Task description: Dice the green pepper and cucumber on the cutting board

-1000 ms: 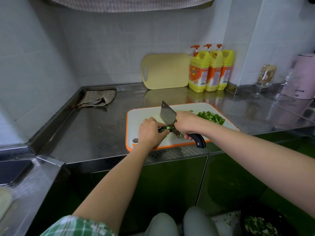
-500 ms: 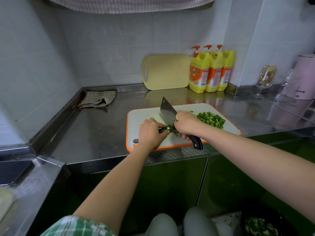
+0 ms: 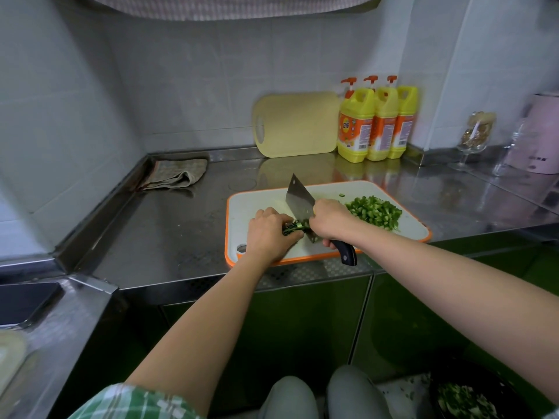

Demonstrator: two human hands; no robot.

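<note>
Hands meet over a white, orange-rimmed cutting board (image 3: 257, 204) that lies on a steel kitchen counter (image 3: 169, 231), near its front edge. The left hand (image 3: 270, 234) is curled over a bundle of green pepper strips (image 3: 295, 227), knuckles up, and pins it to the near middle of the board. The right hand (image 3: 329, 220) grips a cleaver (image 3: 299, 204) where blade meets handle. The black handle end juts past the board toward the counter's front edge.

The blade is tilted, its far corner raised and pointing toward the wall and its heel low at the strips, just beside the left fingers. Whether the edge touches the pepper cannot be told. A heap of diced pepper (image 3: 375, 211) sits on the right half of the board, just beyond the right hand.

Against the tiled back wall a pale yellow board (image 3: 296, 125) leans upright, with three yellow detergent bottles (image 3: 375, 122) touching side by side at its right. A crumpled cloth (image 3: 175, 173) lies in the counter's left rear corner. On the right stand a stemmed glass (image 3: 476, 134) and a pink appliance (image 3: 541, 137). Below the counter, at bottom right, a dark bowl (image 3: 465, 397) holds green scraps. A green plaid sleeve (image 3: 136, 402) and two grey-clad knees (image 3: 320, 394) fill the lower edge.
</note>
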